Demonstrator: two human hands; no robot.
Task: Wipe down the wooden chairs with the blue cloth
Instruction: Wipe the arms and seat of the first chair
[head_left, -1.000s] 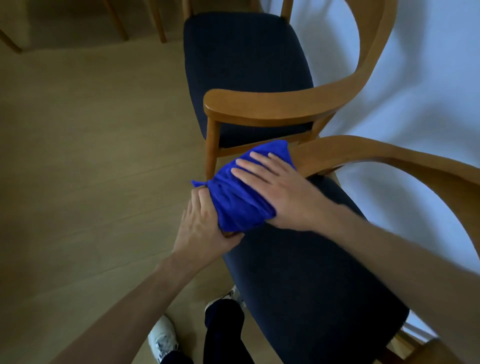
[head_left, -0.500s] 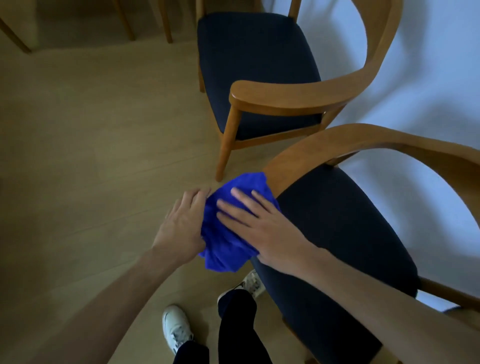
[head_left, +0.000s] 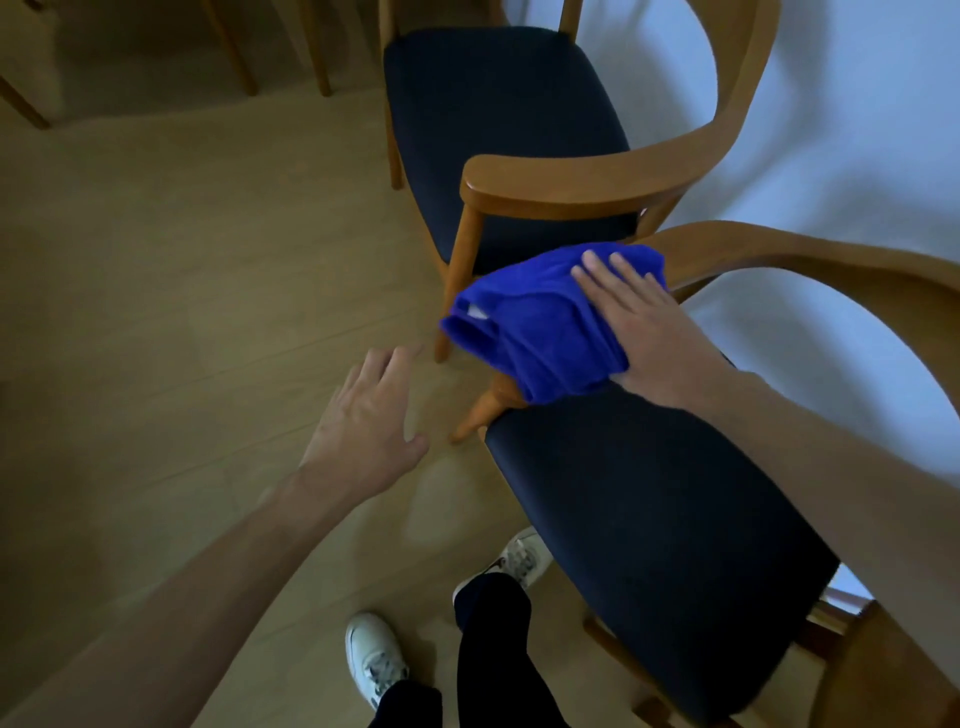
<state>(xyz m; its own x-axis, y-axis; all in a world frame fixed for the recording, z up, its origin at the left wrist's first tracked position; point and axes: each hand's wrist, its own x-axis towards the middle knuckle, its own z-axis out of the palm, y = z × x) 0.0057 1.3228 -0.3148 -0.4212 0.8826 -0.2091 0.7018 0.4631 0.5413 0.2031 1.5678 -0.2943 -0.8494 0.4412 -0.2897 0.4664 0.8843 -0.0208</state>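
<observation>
The right hand (head_left: 649, 332), fingers flat, presses the blue cloth (head_left: 540, 322) onto the near chair's armrest (head_left: 779, 249); the left hand (head_left: 363, 415) hovers released at eight o'clock. Keep the palm flat, sweep toward two o'clock along the curve.

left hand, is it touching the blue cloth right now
No, the left hand hangs open over the floor, apart from the blue cloth, which only the right hand presses on.

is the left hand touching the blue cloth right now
Apart. The head view shows bare floor between the left hand and the blue cloth, which only the right hand presses.
</observation>
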